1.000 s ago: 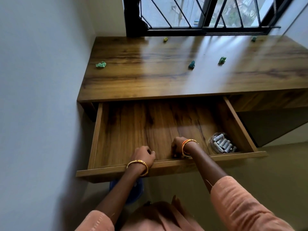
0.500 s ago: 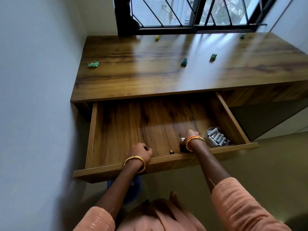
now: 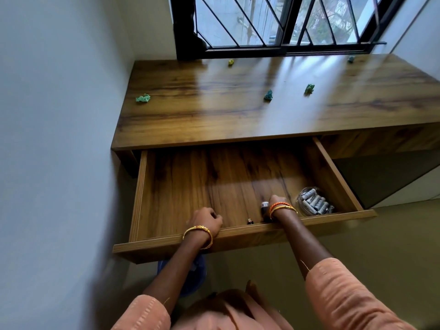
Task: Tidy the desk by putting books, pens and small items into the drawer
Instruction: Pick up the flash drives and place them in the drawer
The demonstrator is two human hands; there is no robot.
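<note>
Right hand (image 3: pixel 277 203), 1 second ago beside left hand (image 3: pixel 207 221) at drawer (image 3: pixel 238 241) front, now deeper, curled round small dark object (image 3: pixel 264 207); left fingers gripping front edge. Stowing under way.

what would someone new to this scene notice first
The wide wooden drawer pulled open beneath the desk top, with both hands at its front edge: the left hand curled on the rim, the right hand inside by a small dark item. Next, the clear container of batteries in the drawer's right front corner.
</note>
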